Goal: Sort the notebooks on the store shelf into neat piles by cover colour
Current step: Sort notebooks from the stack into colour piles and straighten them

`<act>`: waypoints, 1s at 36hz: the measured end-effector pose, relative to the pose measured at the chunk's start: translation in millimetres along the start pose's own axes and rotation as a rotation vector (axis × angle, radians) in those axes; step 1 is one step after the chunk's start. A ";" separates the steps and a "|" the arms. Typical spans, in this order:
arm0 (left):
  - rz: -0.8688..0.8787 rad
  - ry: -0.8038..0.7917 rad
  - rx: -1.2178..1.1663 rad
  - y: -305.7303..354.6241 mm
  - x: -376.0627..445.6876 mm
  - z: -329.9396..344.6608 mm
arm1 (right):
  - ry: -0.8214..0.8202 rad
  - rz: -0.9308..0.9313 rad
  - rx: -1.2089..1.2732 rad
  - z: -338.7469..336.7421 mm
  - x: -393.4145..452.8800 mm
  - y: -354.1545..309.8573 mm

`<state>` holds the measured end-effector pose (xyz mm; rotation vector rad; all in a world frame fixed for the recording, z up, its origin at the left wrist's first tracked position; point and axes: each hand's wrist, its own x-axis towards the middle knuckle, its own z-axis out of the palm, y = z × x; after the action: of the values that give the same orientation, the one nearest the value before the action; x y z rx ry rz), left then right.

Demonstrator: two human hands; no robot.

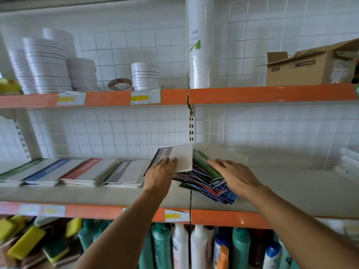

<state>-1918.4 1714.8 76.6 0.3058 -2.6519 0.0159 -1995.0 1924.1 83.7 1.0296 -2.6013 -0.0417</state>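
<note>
On the middle shelf [97,195] four sorted piles lie side by side: a green pile [17,171], a blue pile [48,171], a red pile [85,170] and a grey pile [126,172]. My left hand [158,174] grips a grey-and-white notebook [175,157], lifted and tilted just right of the grey pile. My right hand [231,176] rests flat on a green notebook [206,165] on top of a messy mixed heap [209,186] of green, blue and red covers.
The upper shelf [116,99] carries stacks of white tape rolls [46,68], a tall white roll [200,41] and a cardboard box [310,66]. White booklets [347,162] sit at the far right. Bottles [194,247] and sponges [25,241] fill the shelf below.
</note>
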 end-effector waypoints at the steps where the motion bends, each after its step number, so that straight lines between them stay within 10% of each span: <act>1: -0.012 0.002 -0.005 -4.3 -4.2 -1.7 | 0.002 -0.009 -0.035 -1.7 0.3 -2.1; 36: -0.008 0.041 -0.095 -258.7 -49.3 19.7 | -0.065 -0.119 0.007 34.7 108.1 -237.0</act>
<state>-1828.3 1471.8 26.2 0.2821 -2.6008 -0.1054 -1923.3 1673.8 47.9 1.2037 -2.5956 -0.0968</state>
